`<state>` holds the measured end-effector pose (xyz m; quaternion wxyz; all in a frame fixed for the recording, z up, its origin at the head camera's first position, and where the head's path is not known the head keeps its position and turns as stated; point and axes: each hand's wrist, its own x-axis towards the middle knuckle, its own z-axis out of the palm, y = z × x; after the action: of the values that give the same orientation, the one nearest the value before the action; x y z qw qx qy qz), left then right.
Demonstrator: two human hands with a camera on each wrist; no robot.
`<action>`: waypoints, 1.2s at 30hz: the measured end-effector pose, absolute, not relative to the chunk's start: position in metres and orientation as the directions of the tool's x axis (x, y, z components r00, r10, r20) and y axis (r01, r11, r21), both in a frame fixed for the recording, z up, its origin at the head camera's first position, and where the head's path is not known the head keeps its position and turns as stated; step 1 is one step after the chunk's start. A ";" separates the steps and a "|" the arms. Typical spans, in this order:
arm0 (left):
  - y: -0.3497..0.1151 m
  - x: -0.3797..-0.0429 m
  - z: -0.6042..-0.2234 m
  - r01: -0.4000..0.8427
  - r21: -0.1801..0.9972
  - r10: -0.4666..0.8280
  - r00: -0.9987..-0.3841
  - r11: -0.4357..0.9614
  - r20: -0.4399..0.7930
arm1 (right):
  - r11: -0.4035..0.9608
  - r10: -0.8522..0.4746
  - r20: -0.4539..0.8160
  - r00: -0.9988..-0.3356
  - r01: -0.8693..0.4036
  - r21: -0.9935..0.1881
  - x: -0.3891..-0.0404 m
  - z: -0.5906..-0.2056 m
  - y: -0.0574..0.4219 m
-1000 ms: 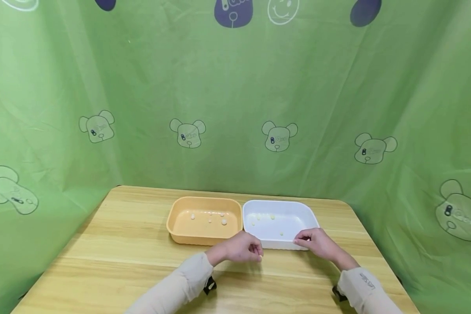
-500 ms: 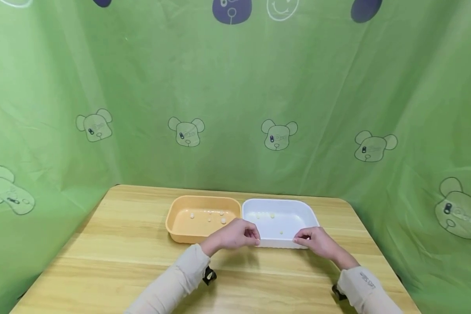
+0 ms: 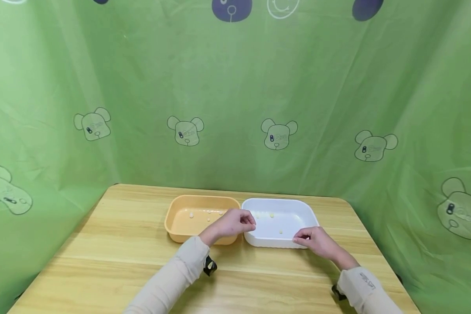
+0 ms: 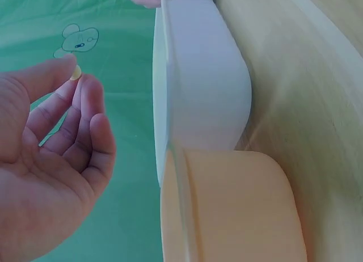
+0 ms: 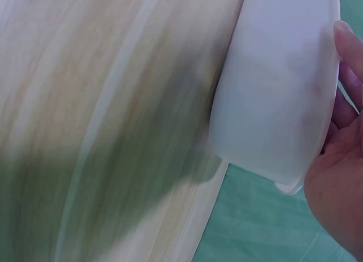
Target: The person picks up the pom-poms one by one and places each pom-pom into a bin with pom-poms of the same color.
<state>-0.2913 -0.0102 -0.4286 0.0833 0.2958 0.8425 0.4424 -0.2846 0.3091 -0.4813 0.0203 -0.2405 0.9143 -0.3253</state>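
My left hand (image 3: 234,222) is over the place where the orange tray and the white tray meet. Between thumb and index fingertip it pinches a small, rounded yellow piece (image 4: 76,73); its other fingers are loosely bent. With thumb and fingers, my right hand (image 3: 317,240) grips the near rim of the white tray (image 3: 290,220) close to its right corner. Several small yellow pieces (image 3: 272,215) lie scattered in that tray. In the orange tray (image 3: 184,238) are several small whitish pieces (image 3: 191,215), partly hidden by the left hand.
Both trays stand side by side toward the back of a wooden table (image 3: 121,244). A green curtain (image 3: 227,87) printed with bear faces hangs behind and along both sides. Dark straps (image 3: 209,265) sit at the sleeve cuffs.
From low over the table before the trays, my left hand has risen and moved forward over the near rims, carrying the yellow piece. My right hand stays on the white tray's rim.
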 end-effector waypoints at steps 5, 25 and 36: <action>-0.010 -0.297 -0.429 0.414 0.802 0.556 -0.822 0.430 0.126 | 0.671 -0.457 0.130 -0.880 -0.437 -0.599 -0.284 -0.480 0.309; -0.002 -0.326 -0.424 0.400 0.765 0.503 -0.857 0.505 0.115 | 0.670 -0.460 0.131 -0.878 -0.440 -0.598 -0.284 -0.480 0.308; 0.014 -0.338 -0.427 0.370 0.764 0.505 -0.861 0.529 0.067 | 0.670 -0.460 0.129 -0.879 -0.439 -0.599 -0.283 -0.479 0.309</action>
<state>-0.3384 0.0140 -0.4270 0.0813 0.2510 0.8706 0.4151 -0.2835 0.3091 -0.4790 0.0164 -0.2458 0.9137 -0.3233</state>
